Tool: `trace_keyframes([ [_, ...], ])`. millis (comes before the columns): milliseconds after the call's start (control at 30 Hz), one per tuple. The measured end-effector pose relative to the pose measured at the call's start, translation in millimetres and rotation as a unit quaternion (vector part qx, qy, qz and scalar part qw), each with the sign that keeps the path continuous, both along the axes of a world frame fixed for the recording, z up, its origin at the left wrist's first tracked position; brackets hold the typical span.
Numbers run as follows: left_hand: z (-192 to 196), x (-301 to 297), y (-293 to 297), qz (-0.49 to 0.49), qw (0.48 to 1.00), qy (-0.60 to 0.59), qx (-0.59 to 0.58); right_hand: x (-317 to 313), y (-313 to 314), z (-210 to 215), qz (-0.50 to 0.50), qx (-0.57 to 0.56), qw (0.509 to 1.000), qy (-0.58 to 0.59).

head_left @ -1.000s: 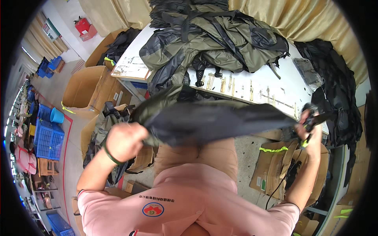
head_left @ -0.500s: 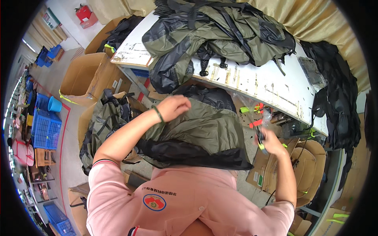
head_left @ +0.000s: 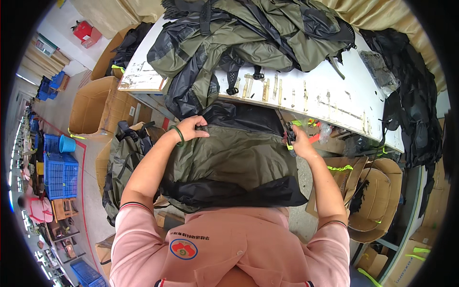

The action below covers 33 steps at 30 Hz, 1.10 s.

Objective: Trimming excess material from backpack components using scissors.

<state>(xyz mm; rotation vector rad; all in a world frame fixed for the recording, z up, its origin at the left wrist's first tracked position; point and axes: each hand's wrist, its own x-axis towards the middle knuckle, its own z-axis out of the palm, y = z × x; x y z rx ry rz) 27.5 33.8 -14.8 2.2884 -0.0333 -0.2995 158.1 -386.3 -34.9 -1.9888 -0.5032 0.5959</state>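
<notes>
An olive-and-black coated fabric piece (head_left: 234, 153), perhaps a bag body, lies spread across my lap and reaches up to the table edge. My left hand (head_left: 190, 129), with a dark green bangle on its wrist, pinches the fabric's upper left part where the olive meets the black. At the upper right corner of the fabric my right hand (head_left: 300, 142) is closed round scissors (head_left: 289, 134) with black and yellow-green handles. Their thin blade points up toward the table edge, beside the fabric.
A white worktable (head_left: 325, 95) stands ahead, bearing a heap of olive-and-black bags (head_left: 248, 38). Cardboard boxes (head_left: 93, 107) flank me at left, another box (head_left: 377, 201) at right. More olive bags (head_left: 125, 167) lie left of my lap. Black fabric (head_left: 416, 95) hangs at the far right.
My left hand has come down and left onto the fabric and taken hold of it. The right hand has brought the scissors up and left to the fabric's upper right corner.
</notes>
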Motion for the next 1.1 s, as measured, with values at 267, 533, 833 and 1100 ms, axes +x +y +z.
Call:
trace_keyframes([
  [267, 8, -4, -2, -0.054, 0.993, -0.077, 0.070, -26, -18, 83, -0.003, 0.029, 0.997, 0.076],
  [533, 3, -2, -1, -0.025, 0.984, -0.169, 0.057, -25, -46, 68, 0.016, -0.043, 0.996, -0.077],
  [833, 70, -35, -19, -0.001, 0.951, 0.083, -0.298, -15, -61, 38, -0.017, -0.044, 0.998, 0.050],
  [1100, 53, -57, -11, -0.045, 0.951, 0.126, -0.277, -16, -44, 47, 0.034, -0.171, 0.982, -0.076],
])
